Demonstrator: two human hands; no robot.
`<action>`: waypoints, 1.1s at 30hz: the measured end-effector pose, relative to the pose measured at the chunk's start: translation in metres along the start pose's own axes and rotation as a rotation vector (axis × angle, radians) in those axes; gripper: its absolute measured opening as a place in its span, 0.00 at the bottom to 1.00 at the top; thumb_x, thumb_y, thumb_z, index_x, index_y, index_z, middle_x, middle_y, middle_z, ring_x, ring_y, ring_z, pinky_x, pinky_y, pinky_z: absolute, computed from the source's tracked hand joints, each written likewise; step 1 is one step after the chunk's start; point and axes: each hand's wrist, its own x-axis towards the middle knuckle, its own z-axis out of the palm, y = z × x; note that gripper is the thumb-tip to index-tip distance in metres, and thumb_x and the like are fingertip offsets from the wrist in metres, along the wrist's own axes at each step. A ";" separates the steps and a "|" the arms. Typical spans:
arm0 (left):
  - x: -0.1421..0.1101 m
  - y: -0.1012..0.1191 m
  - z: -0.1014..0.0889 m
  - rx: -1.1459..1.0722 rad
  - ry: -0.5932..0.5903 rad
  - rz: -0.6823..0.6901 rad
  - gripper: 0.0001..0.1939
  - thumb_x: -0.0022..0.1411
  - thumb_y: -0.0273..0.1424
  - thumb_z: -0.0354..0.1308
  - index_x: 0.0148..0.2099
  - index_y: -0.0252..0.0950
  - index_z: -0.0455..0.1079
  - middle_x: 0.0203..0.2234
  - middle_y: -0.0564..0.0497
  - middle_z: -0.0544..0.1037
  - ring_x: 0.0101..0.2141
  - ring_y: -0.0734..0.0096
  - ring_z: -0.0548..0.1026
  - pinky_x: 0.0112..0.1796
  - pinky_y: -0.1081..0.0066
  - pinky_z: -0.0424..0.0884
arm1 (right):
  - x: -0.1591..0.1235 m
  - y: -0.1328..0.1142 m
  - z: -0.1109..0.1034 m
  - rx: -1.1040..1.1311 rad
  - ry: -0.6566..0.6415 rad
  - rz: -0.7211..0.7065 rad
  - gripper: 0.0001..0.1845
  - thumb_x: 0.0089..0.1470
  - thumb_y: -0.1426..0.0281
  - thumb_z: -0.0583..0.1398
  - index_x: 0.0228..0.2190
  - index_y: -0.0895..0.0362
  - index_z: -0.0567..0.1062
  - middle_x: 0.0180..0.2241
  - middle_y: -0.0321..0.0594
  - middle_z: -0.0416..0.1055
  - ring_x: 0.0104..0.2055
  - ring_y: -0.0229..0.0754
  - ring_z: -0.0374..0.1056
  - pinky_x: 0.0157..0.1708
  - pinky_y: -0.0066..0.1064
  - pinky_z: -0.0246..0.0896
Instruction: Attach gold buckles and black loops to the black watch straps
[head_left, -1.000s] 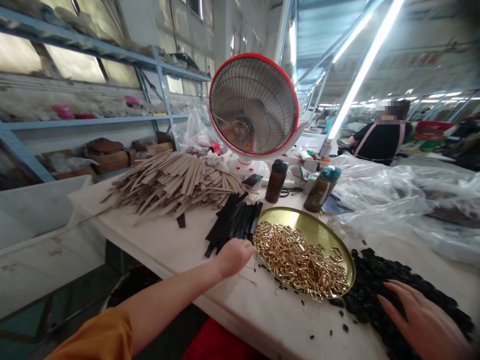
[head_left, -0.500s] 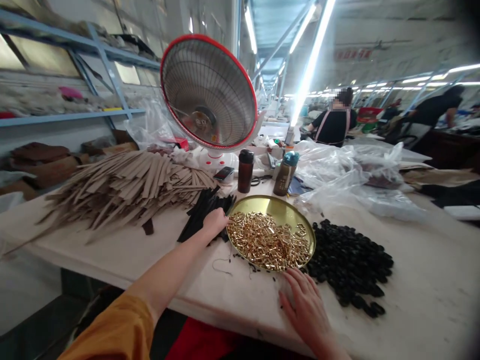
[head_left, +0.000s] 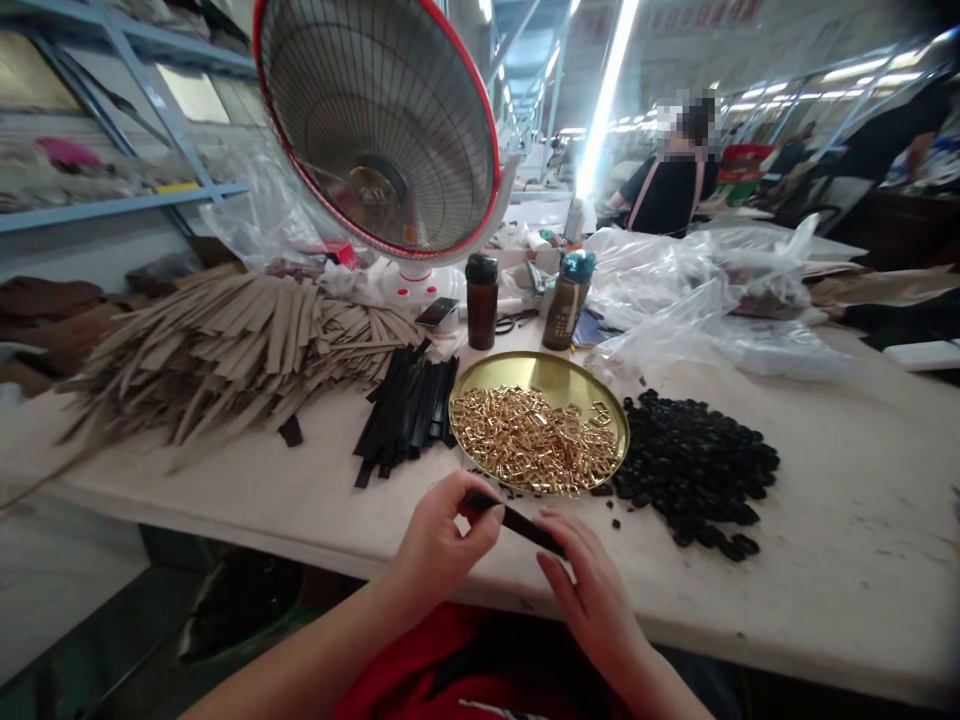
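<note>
My left hand (head_left: 450, 528) pinches one end of a narrow black strip (head_left: 529, 527) just in front of a round gold tray (head_left: 536, 370). The strip slants down to the right, its other end lying between the thumb and fingers of my right hand (head_left: 592, 585). That hand is open, thumb apart, fingers at the strip's end. Small gold-coloured metal buckles (head_left: 525, 435) fill much of the tray. Left of it lies a bundle of similar black strips (head_left: 411, 405). A heap of small black loop-like pieces (head_left: 690, 465) sits to its right.
A large pile of beige strips (head_left: 232, 350) covers the table's left side. Behind the tray stand a dark bottle (head_left: 481, 303), a blue-lidded bottle (head_left: 568, 300) and a round red-rimmed heater (head_left: 379, 130). Clear plastic bags (head_left: 697, 290) lie at back right. A person (head_left: 667, 185) is farther off.
My left hand has come from the black bundle back toward me, bringing a strip in front of the tray. My right hand has shifted slightly to meet its end. The view has tilted down.
</note>
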 end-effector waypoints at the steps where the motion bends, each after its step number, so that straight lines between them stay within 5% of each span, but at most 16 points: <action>1: -0.001 -0.002 0.005 -0.136 -0.032 -0.079 0.07 0.53 0.32 0.55 0.33 0.34 0.65 0.23 0.54 0.68 0.25 0.77 0.66 0.28 0.75 0.63 | 0.000 -0.007 0.004 0.130 -0.082 0.086 0.13 0.55 0.62 0.51 0.36 0.55 0.70 0.36 0.44 0.70 0.40 0.46 0.65 0.40 0.38 0.59; 5: -0.001 -0.016 0.022 -0.564 -0.312 -0.349 0.18 0.49 0.36 0.60 0.41 0.31 0.66 0.25 0.54 0.68 0.25 0.79 0.65 0.29 0.76 0.62 | -0.004 -0.027 0.015 0.745 -0.255 0.575 0.18 0.55 0.57 0.49 0.25 0.56 0.67 0.18 0.33 0.61 0.24 0.37 0.61 0.27 0.28 0.56; 8: -0.005 -0.025 0.030 -0.677 -0.346 -0.504 0.15 0.48 0.36 0.61 0.36 0.31 0.66 0.22 0.55 0.67 0.22 0.81 0.63 0.26 0.77 0.60 | -0.010 -0.035 0.016 1.045 -0.290 0.748 0.18 0.52 0.54 0.52 0.25 0.56 0.67 0.14 0.29 0.56 0.22 0.35 0.60 0.29 0.28 0.57; 12: -0.007 -0.031 0.037 -0.701 -0.323 -0.583 0.14 0.48 0.38 0.60 0.31 0.33 0.62 0.19 0.56 0.66 0.19 0.79 0.64 0.23 0.77 0.60 | -0.011 -0.031 0.007 0.769 -0.344 0.650 0.19 0.50 0.53 0.53 0.27 0.57 0.70 0.21 0.35 0.66 0.27 0.38 0.62 0.31 0.30 0.58; 19: 0.000 -0.035 0.041 -0.593 -0.214 -0.646 0.14 0.46 0.35 0.61 0.28 0.33 0.61 0.19 0.57 0.66 0.20 0.81 0.64 0.24 0.77 0.61 | -0.002 0.027 -0.023 0.225 -0.094 0.519 0.19 0.51 0.55 0.53 0.32 0.57 0.71 0.27 0.41 0.70 0.29 0.42 0.65 0.30 0.33 0.60; 23: 0.001 -0.043 0.047 -0.612 -0.192 -0.704 0.14 0.45 0.35 0.60 0.28 0.33 0.60 0.19 0.57 0.66 0.19 0.81 0.64 0.24 0.77 0.61 | 0.000 0.042 -0.035 0.091 -0.002 0.484 0.19 0.50 0.55 0.54 0.32 0.57 0.71 0.27 0.41 0.70 0.30 0.43 0.65 0.33 0.34 0.60; 25: 0.002 -0.048 0.051 -0.622 -0.174 -0.717 0.13 0.46 0.36 0.59 0.28 0.33 0.60 0.20 0.56 0.66 0.19 0.81 0.64 0.23 0.77 0.60 | -0.002 0.033 -0.036 0.150 -0.058 0.530 0.19 0.49 0.54 0.53 0.30 0.57 0.72 0.24 0.40 0.69 0.27 0.41 0.64 0.29 0.32 0.59; 30: 0.006 -0.058 0.057 -0.625 -0.039 -0.661 0.12 0.48 0.35 0.57 0.29 0.34 0.59 0.20 0.57 0.64 0.20 0.81 0.63 0.22 0.78 0.59 | -0.014 -0.009 -0.025 0.537 -0.496 0.679 0.23 0.50 0.51 0.51 0.27 0.58 0.71 0.22 0.38 0.69 0.22 0.36 0.61 0.20 0.26 0.54; 33: 0.008 -0.059 0.058 -0.588 0.061 -0.638 0.11 0.49 0.35 0.56 0.30 0.34 0.59 0.21 0.57 0.64 0.21 0.81 0.63 0.21 0.79 0.59 | -0.025 -0.022 -0.016 0.673 -0.563 0.802 0.20 0.47 0.52 0.55 0.25 0.58 0.69 0.19 0.36 0.69 0.19 0.33 0.59 0.19 0.25 0.51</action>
